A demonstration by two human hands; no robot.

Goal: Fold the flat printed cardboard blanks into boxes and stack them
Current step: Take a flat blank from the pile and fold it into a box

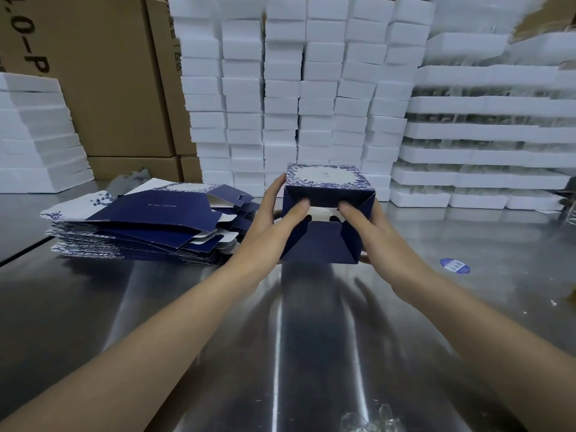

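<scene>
Forearms reach across the desk (280, 344) — my left hand (266, 221) and right hand (385, 233) grip the half-folded box (324, 194) mid-desk, fingers wrapping its sides, thumbs pressing a flap inward. Blanks (140, 221) lie stacked just left — white foam (280, 88) behind.

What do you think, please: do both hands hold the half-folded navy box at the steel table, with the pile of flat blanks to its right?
Not quite: the head view shows the pile of flat blanks to the left of the navy box. Otherwise yes: the left hand and right hand hold it, half-folded, at the steel table.
</scene>
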